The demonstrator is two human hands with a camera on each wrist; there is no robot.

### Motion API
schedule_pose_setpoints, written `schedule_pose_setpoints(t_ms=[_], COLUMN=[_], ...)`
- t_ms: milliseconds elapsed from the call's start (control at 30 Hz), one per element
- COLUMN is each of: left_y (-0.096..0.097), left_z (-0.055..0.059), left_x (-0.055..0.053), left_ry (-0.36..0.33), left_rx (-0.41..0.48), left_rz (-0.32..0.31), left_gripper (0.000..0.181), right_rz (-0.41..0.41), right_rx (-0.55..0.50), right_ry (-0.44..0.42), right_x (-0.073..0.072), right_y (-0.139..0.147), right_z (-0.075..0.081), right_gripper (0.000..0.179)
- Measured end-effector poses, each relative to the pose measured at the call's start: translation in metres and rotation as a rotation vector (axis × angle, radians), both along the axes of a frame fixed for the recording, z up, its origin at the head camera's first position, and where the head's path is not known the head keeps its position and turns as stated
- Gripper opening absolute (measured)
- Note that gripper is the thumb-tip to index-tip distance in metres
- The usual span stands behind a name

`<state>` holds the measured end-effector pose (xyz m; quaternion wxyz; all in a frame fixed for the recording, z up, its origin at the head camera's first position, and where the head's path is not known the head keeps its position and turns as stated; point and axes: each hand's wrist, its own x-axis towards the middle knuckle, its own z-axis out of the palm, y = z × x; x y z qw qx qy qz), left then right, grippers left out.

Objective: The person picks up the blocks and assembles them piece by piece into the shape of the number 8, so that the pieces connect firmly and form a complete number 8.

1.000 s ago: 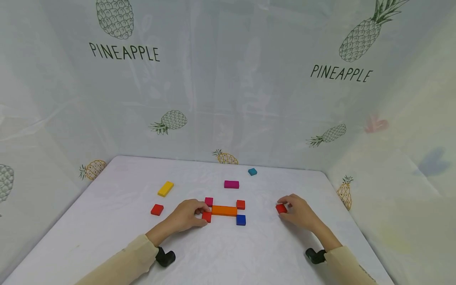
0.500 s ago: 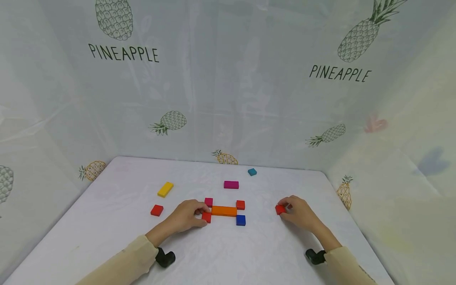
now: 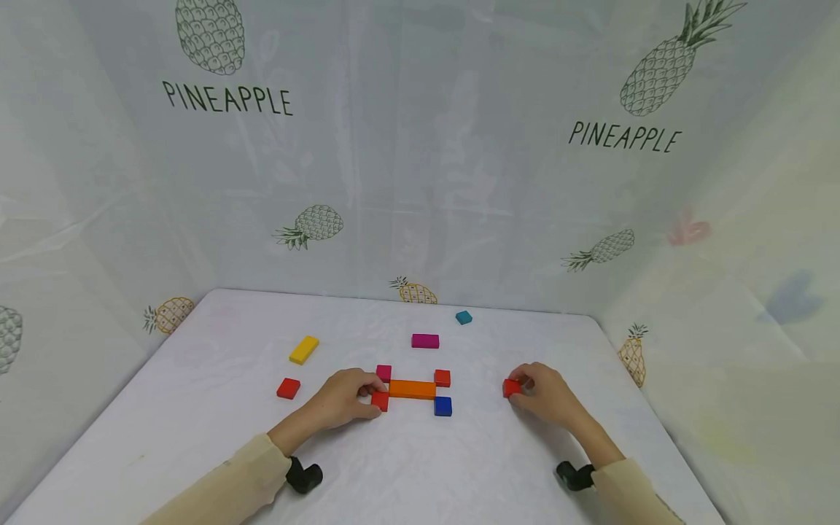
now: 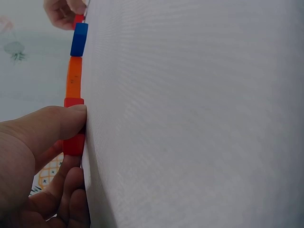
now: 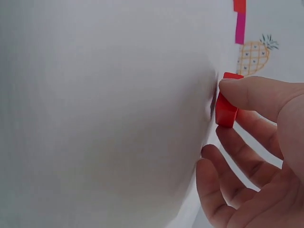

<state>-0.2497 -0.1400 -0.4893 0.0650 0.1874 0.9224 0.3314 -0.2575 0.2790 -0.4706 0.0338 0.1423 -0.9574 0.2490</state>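
Note:
My left hand (image 3: pixel 346 398) pinches a red block (image 3: pixel 379 401) between thumb and fingers, at the near left corner of an orange bar (image 3: pixel 412 390). Around that bar's other corners sit a pink block (image 3: pixel 383 372), a small red-orange block (image 3: pixel 442 378) and a blue block (image 3: pixel 442 406). Off to the right, my right hand (image 3: pixel 546 396) grips another red block (image 3: pixel 511 388) by its edges. The right wrist view shows the thumb along one side of this red block (image 5: pixel 227 107), close over the white tabletop, with the other fingers curved below.
Left of the left hand lie a loose red block (image 3: pixel 288 388) and a yellow bar (image 3: pixel 304 350). Farther back are a magenta bar (image 3: pixel 425 341) and a teal block (image 3: pixel 464 317). A pineapple-print curtain (image 3: pixel 420 160) hangs behind the white table (image 3: pixel 394 474).
My right hand has shifted slightly left with its red block, which has turned a little. My left hand keeps its pinch in the same place.

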Motion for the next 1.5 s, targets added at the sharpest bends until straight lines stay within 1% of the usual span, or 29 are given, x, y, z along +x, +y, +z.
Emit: schedule_pose_setpoints(t_ms=[167,300,433,600,700,900,1133,1300,1500], left_y=[-0.001,-0.001,-0.002,-0.002,-0.002,-0.002,-0.003,-0.002,-0.001], left_z=[0.002,0.0,0.0,-0.001,-0.002,-0.003,-0.002,-0.004,-0.002], left_x=[0.0,-0.001,-0.001,-0.001,-0.001,-0.001,-0.001,-0.001,0.0], left_ry=[0.004,0.002,0.007,0.016,0.016,0.016,0.019,0.019,0.022], left_rx=[0.003,0.003,0.006,0.001,0.001,0.006,0.004,-0.004,0.001], left_rz=[-0.006,-0.003,-0.013,-0.017,-0.013,-0.016,-0.014,-0.013,-0.015], left_gripper=[0.03,0.03,0.03,0.03,0.03,0.03,0.029,0.03,0.031], right_rz=[-0.02,-0.039,-0.057,-0.046,-0.048,-0.096,-0.116,-0.12,-0.103], right_rx=[-0.023,-0.042,-0.061,-0.074,-0.072,-0.03,-0.031,-0.035,-0.053], right_ry=[-0.019,-0.038,-0.054,-0.058,-0.052,-0.041,-0.078,-0.096,-0.102], right_x=[0.006,0.012,0.02,0.027,0.031,0.036,0.044,0.049,0.054], right_y=[-0.005,-0.01,-0.017,-0.028,-0.037,-0.056,-0.072,-0.08,-0.087], right_z=[0.002,0.002,0.002,0.001,0.002,-0.001,-0.002,-0.004,-0.005], right_gripper=[0.025,0.025,0.024,0.026,0.027,0.026,0.028,0.031,0.029])
